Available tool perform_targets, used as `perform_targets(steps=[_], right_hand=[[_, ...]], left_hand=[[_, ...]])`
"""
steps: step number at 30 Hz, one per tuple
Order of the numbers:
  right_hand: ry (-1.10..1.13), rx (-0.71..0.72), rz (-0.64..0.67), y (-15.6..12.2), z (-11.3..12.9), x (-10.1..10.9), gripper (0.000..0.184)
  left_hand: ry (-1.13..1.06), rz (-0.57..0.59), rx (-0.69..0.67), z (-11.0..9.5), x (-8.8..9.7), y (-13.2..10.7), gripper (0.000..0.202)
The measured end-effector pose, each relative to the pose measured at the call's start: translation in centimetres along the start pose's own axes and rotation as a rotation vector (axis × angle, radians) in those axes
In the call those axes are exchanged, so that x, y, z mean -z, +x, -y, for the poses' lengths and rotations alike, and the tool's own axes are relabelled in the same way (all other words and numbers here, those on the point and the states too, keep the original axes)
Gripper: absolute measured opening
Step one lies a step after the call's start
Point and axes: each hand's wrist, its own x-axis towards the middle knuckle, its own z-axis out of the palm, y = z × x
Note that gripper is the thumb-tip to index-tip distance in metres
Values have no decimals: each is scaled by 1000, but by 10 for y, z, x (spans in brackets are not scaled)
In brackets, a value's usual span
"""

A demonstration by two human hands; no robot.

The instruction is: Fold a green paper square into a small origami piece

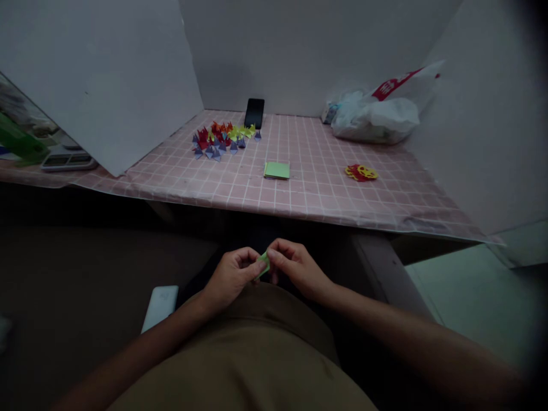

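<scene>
Close to my lap, a small folded piece of green paper (262, 266) is pinched between my two hands. My left hand (234, 275) grips its left side, with the thumb on top. The fingers of my right hand (295, 267) close on its upper right edge. Parts of the paper are hidden behind the fingertips. On the table beyond lies a stack of square paper sheets (277, 170), light green on top. A cluster of small folded paper figures (220, 140) in red, orange, yellow and purple stands farther back to the left.
The pink checked table (308, 194) ends just beyond my hands. A black phone (254, 113) leans at the back. Red and yellow flat pieces (362, 172) and a white plastic bag (377, 119) lie right. A white power bank-like block (160, 307) rests beside my left arm.
</scene>
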Motion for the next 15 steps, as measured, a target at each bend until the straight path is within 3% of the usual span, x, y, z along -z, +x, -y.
perform_targets(steps=[9, 15], right_hand=[[-76, 18, -68, 1, -1, 1, 30], [-17, -11, 5, 3, -1, 2, 28]], left_hand=[[-6, 57, -5, 2, 0, 3, 24], [30, 34, -42, 5, 2, 3, 24]])
